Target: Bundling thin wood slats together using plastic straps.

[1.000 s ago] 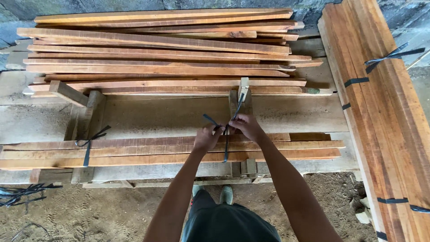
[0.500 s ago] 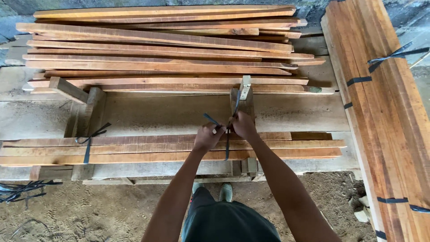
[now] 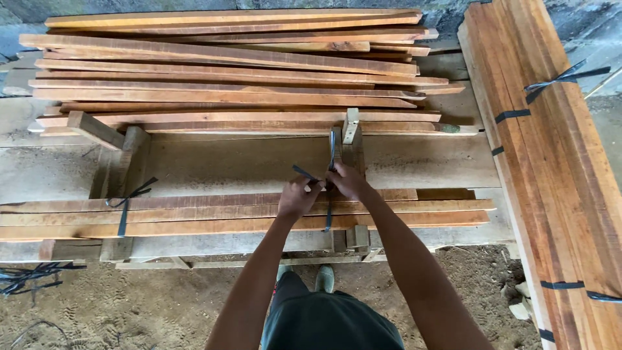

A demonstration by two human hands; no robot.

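A: Status of hands?

B: My left hand (image 3: 297, 198) and right hand (image 3: 348, 181) are both closed on the dark strap (image 3: 328, 217), pinching its ends above the bundle of wooden slats (image 3: 194, 215) on the worktop (image 3: 259, 165).

A: Handling properties?

B: I judge the strap thin, flexible and slick; I grip near the knot. The slats look stiff and light. A second strap (image 3: 123, 217) binds the left end; loose slats (image 3: 220, 71) lie beyond.

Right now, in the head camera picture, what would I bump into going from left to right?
Loose black straps on the ground → tied strap on the slat bundle → left hand → right hand → strapped plank stack.
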